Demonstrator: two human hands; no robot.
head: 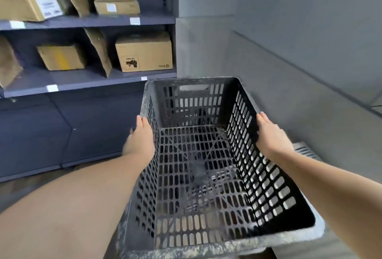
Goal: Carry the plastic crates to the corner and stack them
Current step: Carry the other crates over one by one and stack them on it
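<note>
Fingers (142, 121) hidden outside crate (198, 155) walls — both hands; near rim blurred

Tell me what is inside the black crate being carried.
Nothing lies inside the black plastic crate: only its bare slotted floor and walls show. What is beneath it stays mostly hidden by the lattice. The left hand and right hand grip its side rims.

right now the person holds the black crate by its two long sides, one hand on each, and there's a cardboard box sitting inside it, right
Not quite. The black crate is empty: the head view shows only its bare slotted floor. The cardboard boxes sit on the shelf behind it. The rest holds: the left hand and the right hand each grip one long side.
</note>
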